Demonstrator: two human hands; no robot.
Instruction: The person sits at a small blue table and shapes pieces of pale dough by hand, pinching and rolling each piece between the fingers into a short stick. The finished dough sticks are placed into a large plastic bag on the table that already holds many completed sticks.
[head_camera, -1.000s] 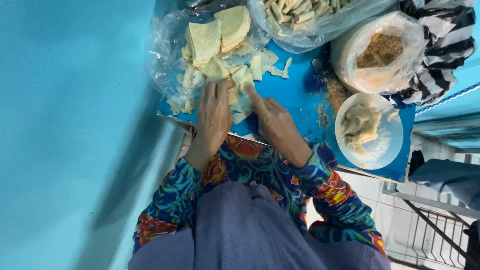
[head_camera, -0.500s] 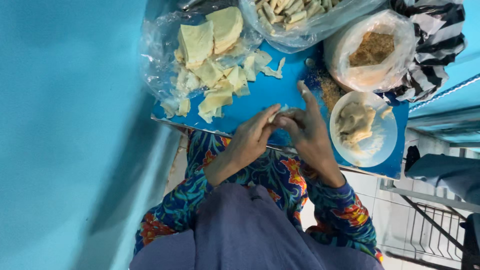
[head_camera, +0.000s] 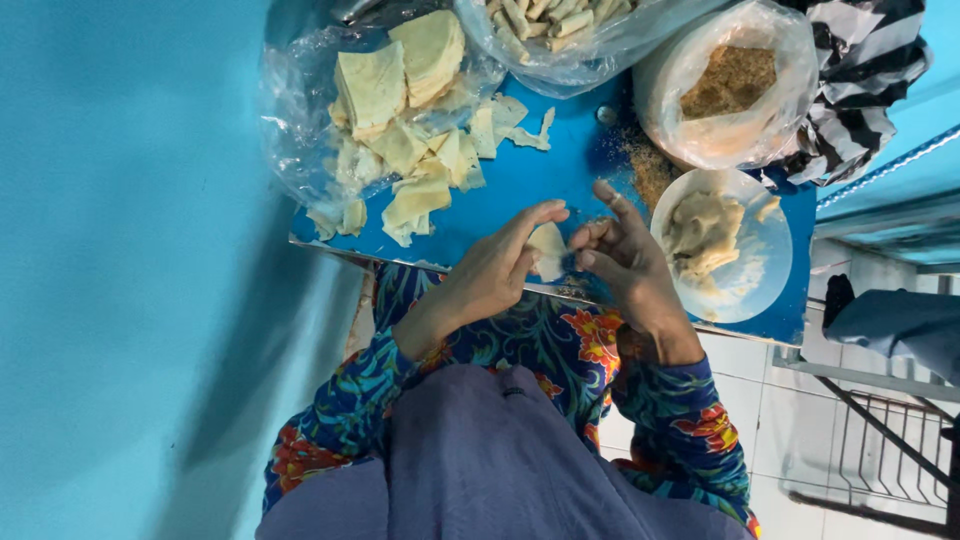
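My left hand (head_camera: 492, 272) and my right hand (head_camera: 622, 262) meet above the front edge of a blue table (head_camera: 545, 185). Between their fingertips they hold a small pale dough wrapper (head_camera: 548, 250). Fingers of both hands curl around it. A pile of flat pale wrappers (head_camera: 405, 150) lies on clear plastic, beyond my left hand. Just right of my right hand stands a white bowl (head_camera: 757, 285) with pale filling in it.
A clear bag of rolled pieces (head_camera: 560, 25) sits at the far edge. A bag of brown crumbs (head_camera: 735, 85) stands behind the bowl, with a black-and-white striped cloth (head_camera: 865, 60) beside it. Blue wall (head_camera: 130, 250) lies left, tiled floor and a metal rack (head_camera: 880, 450) right.
My hands left the wrapper pile, came back to the table's near edge and closed together on one small wrapper. They hold it slightly further right now.
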